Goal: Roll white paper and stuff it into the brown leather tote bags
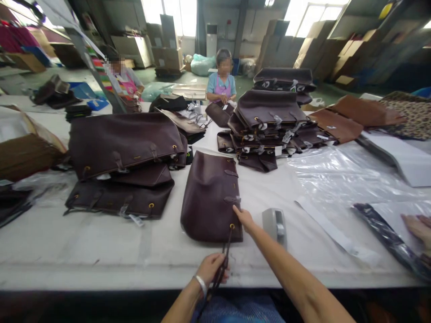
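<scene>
A dark brown leather handbag (210,197) lies flat on the table before me, its opening edge to the right, with small tabs and gold eyelets along it. My right hand (244,218) grips that edge beside the lower tab; its fingertips are partly hidden. A thin dark leather cord (227,249) runs from the lower gold eyelet (232,227) down toward me. Below the bag, my left hand (213,268) is closed around this cord, and the loose ends hang past the table's front edge.
Stacked dark brown bags stand at left (124,143) and behind right (269,107). A grey tape dispenser (274,226) is right of my right hand. Clear plastic sheeting (340,175) covers the right side. Another person's hand (417,226) rests at far right; two people work across the table.
</scene>
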`<action>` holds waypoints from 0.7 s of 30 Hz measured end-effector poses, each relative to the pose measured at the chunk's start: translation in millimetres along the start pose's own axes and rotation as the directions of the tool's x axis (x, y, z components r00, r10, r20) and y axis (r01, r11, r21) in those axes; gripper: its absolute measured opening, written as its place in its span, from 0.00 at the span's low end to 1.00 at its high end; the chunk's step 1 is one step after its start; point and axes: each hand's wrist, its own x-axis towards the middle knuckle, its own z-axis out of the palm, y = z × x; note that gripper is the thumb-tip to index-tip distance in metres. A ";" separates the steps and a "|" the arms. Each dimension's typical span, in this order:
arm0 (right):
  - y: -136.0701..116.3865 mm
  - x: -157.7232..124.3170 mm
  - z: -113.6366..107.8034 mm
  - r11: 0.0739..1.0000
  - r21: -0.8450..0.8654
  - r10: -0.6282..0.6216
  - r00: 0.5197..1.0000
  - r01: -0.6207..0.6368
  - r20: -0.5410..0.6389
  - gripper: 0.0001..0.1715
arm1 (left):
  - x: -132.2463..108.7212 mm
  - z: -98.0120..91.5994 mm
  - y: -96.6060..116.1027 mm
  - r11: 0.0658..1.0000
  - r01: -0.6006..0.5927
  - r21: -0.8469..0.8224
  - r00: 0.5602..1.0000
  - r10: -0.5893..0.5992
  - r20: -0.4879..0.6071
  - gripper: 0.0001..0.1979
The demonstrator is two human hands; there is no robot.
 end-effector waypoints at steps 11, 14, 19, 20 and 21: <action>77.7 -100.5 10.5 0.920 -0.352 -0.062 0.951 0.173 0.303 0.26 | 5.9 14.9 -28.4 0.961 0.145 -0.236 0.989 -0.151 -0.005 0.18; 87.1 -106.4 30.1 0.919 -0.361 -0.040 0.946 0.161 0.321 0.28 | 6.3 16.6 -29.5 0.969 0.127 -0.214 0.989 -0.140 -0.048 0.17; 76.7 -85.1 38.1 0.893 -0.431 -0.043 0.976 0.134 0.215 0.32 | 0.6 16.7 -26.0 0.970 0.134 -0.202 0.988 -0.146 -0.047 0.13; 73.5 -81.3 37.6 0.886 -0.445 -0.042 0.978 0.132 0.206 0.32 | -1.9 16.4 -24.7 0.970 0.141 -0.196 0.987 -0.154 -0.050 0.13; 70.3 -78.3 37.2 0.878 -0.461 -0.039 0.979 0.128 0.199 0.32 | -4.9 15.9 -23.6 0.970 0.152 -0.191 0.985 -0.166 -0.056 0.13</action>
